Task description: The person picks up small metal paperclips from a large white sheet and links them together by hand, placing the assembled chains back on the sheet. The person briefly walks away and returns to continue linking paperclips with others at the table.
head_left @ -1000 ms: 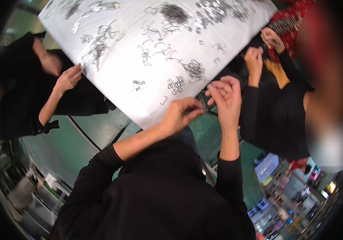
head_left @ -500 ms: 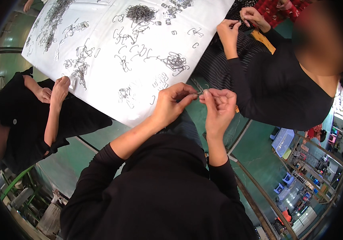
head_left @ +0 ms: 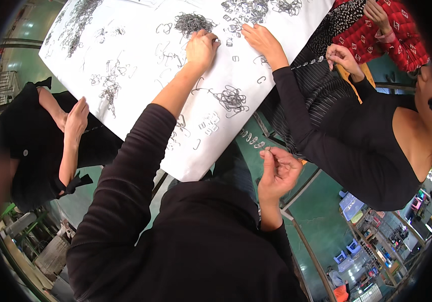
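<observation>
Fingers of right hand (head_left: 278,173) pinch a small wire hook (head_left: 266,149), orientation indiscernible; left hand (head_left: 202,49) curled.

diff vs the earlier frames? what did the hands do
The left hand left the right and reached out across the white sheet to the small metal rings beside a wire pile. The right hand dropped back off the sheet, fingers pinched; what it pinches is too small to tell. The co-workers stayed seated around the table.
</observation>
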`<control>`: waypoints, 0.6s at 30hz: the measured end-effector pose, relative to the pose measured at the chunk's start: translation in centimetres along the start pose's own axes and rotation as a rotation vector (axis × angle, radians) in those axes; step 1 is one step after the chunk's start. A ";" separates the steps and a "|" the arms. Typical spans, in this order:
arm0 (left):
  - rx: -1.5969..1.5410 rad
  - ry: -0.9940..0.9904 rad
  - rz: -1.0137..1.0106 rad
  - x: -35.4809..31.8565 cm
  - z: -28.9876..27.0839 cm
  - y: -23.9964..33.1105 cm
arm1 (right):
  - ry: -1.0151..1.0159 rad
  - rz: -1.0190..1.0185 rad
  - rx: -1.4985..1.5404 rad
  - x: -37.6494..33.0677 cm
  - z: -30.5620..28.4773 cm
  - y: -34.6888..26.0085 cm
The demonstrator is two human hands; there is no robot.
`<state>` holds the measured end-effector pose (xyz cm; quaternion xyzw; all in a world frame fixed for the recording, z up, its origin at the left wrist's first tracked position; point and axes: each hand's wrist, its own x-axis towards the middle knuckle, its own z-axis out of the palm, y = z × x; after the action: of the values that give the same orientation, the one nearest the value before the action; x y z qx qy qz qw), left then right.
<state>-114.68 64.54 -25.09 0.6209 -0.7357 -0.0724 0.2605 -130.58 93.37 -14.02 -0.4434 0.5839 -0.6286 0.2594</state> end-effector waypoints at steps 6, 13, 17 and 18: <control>-0.317 -0.179 -0.074 -1.7 -2.6 1.8 | -0.047 -0.010 0.014 -0.4 0.5 0.4; -1.075 -0.638 -0.329 -13.5 -12.5 9.5 | -0.034 -0.002 0.015 -1.3 1.1 -0.2; -1.207 -0.663 -0.374 -16.2 -15.8 11.7 | -0.033 -0.039 -0.002 -1.8 1.3 -0.5; -1.217 -0.665 -0.402 -16.5 -16.2 12.0 | -0.033 -0.043 -0.013 -1.9 1.3 -0.5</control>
<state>-115.97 86.41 -10.98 0.4342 -0.4772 -0.7010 0.3039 -128.43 94.41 -14.12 -0.4676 0.5739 -0.6230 0.2527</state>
